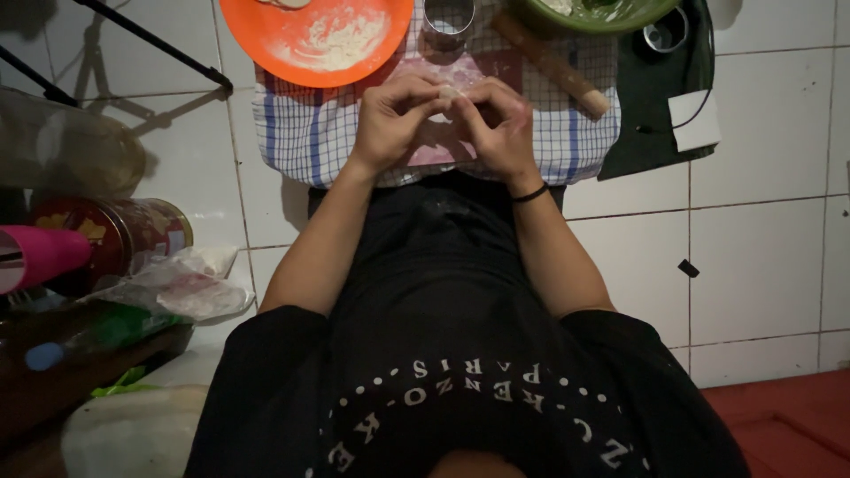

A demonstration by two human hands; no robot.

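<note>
One head-worn camera looks steeply down, close over the person's lap and tiled floor (761, 248).

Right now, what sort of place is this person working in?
Probably a home kitchen floor used for dough work: white floor tiles, a floury orange plate, a wooden rolling pin, and both hands pinching a small dough piece over a checked cloth.

Plate (315, 35), cup (448, 18) and rolling pin (551, 64) lie on cloth (301, 133).

The pale dough piece (450, 91) is mostly hidden by fingers; orange plate (316, 37) and green bowl (595, 12) — cut off at the top edge.
</note>
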